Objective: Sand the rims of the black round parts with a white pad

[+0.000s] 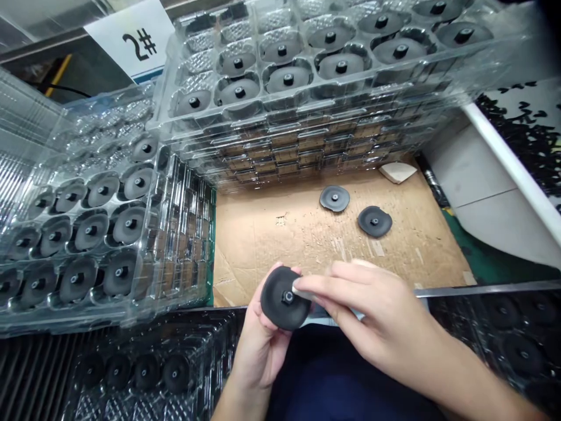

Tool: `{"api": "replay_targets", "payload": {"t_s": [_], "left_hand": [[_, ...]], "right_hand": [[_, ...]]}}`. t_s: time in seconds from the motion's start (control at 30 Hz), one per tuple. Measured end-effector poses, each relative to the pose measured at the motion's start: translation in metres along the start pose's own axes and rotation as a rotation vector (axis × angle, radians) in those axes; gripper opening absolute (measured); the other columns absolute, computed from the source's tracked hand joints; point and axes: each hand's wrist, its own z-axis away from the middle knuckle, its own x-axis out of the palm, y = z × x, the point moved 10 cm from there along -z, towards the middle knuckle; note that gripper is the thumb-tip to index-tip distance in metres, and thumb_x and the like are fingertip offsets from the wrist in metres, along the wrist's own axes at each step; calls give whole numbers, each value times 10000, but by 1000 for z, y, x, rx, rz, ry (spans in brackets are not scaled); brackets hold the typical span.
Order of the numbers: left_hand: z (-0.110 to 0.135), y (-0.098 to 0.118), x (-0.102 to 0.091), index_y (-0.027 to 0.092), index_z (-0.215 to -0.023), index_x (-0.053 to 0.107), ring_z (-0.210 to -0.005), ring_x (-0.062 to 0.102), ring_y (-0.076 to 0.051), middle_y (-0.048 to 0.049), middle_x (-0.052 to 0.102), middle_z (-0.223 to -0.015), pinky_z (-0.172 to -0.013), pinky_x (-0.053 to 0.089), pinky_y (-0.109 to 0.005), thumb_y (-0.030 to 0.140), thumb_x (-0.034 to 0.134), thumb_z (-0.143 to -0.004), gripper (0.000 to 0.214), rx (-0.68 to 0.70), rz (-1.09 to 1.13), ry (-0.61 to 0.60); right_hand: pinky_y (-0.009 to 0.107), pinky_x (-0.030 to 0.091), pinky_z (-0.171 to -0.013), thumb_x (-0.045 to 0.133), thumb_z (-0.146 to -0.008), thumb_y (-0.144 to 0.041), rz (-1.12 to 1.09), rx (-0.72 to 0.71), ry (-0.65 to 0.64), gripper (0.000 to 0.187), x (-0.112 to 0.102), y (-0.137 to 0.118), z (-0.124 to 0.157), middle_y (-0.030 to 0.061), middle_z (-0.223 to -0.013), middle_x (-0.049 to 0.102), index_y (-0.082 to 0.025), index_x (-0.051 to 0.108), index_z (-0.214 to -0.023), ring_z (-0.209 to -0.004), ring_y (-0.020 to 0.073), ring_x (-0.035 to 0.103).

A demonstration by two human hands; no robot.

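Observation:
My left hand [265, 345] grips a black rubber-like disc [277, 301] from below and at its rim, with the face tilted toward me. A short hollow stud stands at the disc's centre. My right hand [372, 304] comes in from the right, its fingers pinched together at the disc's face beside the stud. A pale edge shows at those fingertips; what it belongs to is hard to make out. Beyond my hands, two similar discs lie apart on the cardboard, one dark grey [334, 206] and one black [371, 228].
A white wedge-shaped piece [398, 172] lies on the cardboard sheet [258, 245]. Stacked clear trays with discs rise behind [280, 111] and at left [151, 275]. Black trays [205, 351] sit below. A white-edged bin [517, 161] stands right, near many small black pieces [521, 134].

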Motion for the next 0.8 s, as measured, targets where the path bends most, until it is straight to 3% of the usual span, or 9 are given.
{"api": "replay_targets", "payload": {"t_s": [0.13, 0.2, 0.27, 0.33, 0.4, 0.5, 0.57, 0.67, 0.8], "left_hand": [[-3, 6, 10, 270, -1082, 672, -957, 668, -134, -21, 716, -1095, -839, 498, -145, 242, 852, -536, 576, 39, -40, -35], [-4, 8, 15, 276, -1065, 678, -974, 671, -167, -10, 721, -1082, -859, 507, -177, 249, 863, -505, 591, 49, -38, -66], [-3, 11, 18, 289, -1045, 682, -995, 668, -197, 2, 722, -1083, -886, 514, -221, 236, 859, -515, 561, 73, -11, -80], [-1, 12, 22, 304, -1032, 683, -982, 674, -192, 14, 723, -1078, -871, 523, -224, 168, 831, -567, 506, 88, 20, -95], [0, 14, 26, 318, -1025, 684, -971, 677, -187, 23, 725, -1066, -856, 529, -219, 108, 797, -604, 483, 97, 47, -94], [0, 14, 28, 311, -1009, 690, -973, 677, -208, 13, 726, -1039, -833, 537, -225, 132, 800, -603, 458, 89, 46, -45], [1, 11, 26, 295, -1014, 684, -975, 674, -224, -2, 716, -1045, -829, 538, -239, 185, 821, -583, 465, 64, 19, 3], [3, 4, 23, 276, -1076, 649, -981, 662, -229, -27, 691, -1098, -823, 534, -258, 233, 830, -569, 540, 29, -30, 41], [5, -3, 15, 256, -1089, 641, -998, 637, -209, -33, 695, -1091, -843, 513, -248, 246, 808, -605, 512, 0, -90, 83]], "right_hand": [[323, 461, -716, 492, -880, -54, 55, -62, 295, 269, -18, -14, 16, 105, -913, 683, -86, 604, -1124, -787, 183, 613], [317, 479, -675, 478, -860, -20, 39, -49, 288, 324, -14, -21, 26, 116, -871, 680, -61, 578, -1166, -742, 183, 612], [277, 486, -601, 486, -855, -33, -140, 15, 153, 322, -2, -14, 33, 70, -778, 671, -114, 615, -1140, -658, 156, 602], [234, 485, -562, 539, -861, -115, -430, 135, 5, 240, 11, 6, 39, 30, -745, 676, -196, 685, -1033, -636, 135, 613], [212, 489, -563, 601, -851, -221, -715, 309, 0, 153, 14, 38, 46, 19, -801, 703, -243, 721, -943, -682, 135, 642], [208, 501, -587, 638, -832, -314, -898, 527, 271, 153, -5, 87, 56, 18, -902, 718, -269, 721, -953, -774, 154, 664], [208, 505, -606, 633, -839, -326, -790, 552, 388, 175, -21, 94, 57, 8, -922, 719, -281, 711, -988, -791, 153, 661], [211, 500, -676, 587, -879, -258, -437, 409, 387, 217, -38, 61, 44, -13, -1008, 703, -296, 670, -1076, -846, 139, 643], [307, 480, -790, 488, -894, -114, -131, -57, 310, 265, -34, -22, 22, 70, -1008, 692, -137, 609, -1130, -859, 173, 624]]}}
